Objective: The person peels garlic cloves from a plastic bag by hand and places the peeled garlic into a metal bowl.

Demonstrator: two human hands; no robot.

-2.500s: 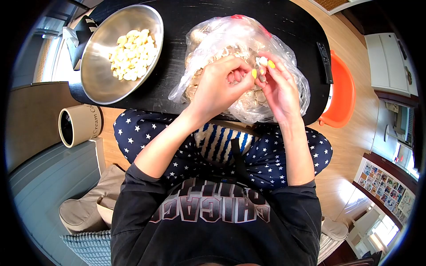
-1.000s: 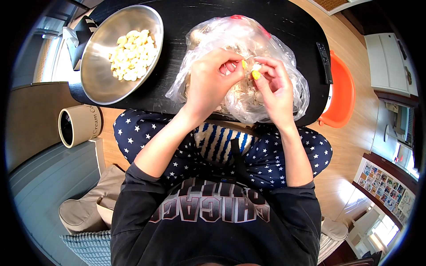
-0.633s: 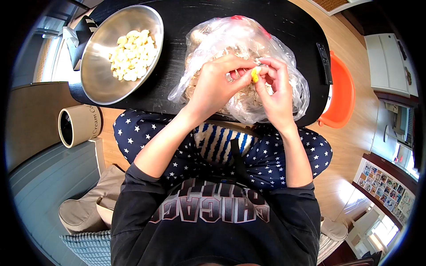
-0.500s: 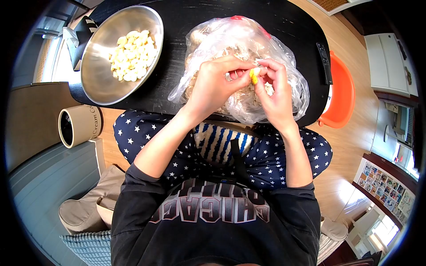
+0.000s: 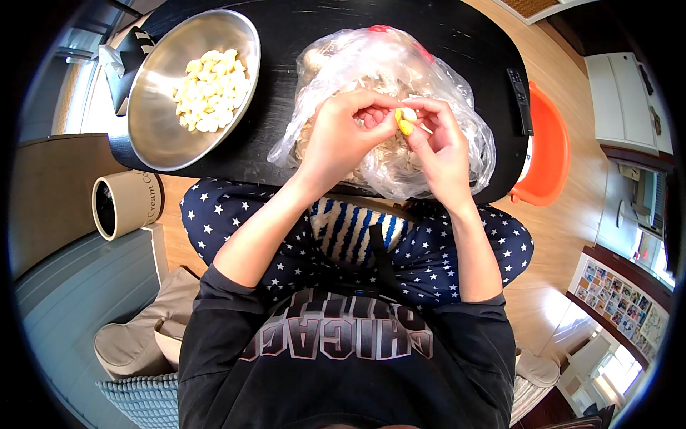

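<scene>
My left hand and my right hand meet above the plastic bag, both with thumb and fingers pinched together. Between their fingertips is a whitish garlic clove. A small bright yellow piece sits against the clove and the fingertips; its kind is too small to make out. Underneath, the clear plastic bag lies open, with papery garlic skins and whole bulbs in it. To the left, a metal bowl holds many peeled garlic cloves.
The black table carries the bowl, the bag and a remote control at its right edge. Beyond that edge stands an orange tub. A cream bin is at the left, and a tissue box stands behind the bowl.
My fingertips have shifted slightly, and the clove and yellow piece have turned between them, showing more yellow. The bowl and bag stay in place; the whole view has moved a little.
</scene>
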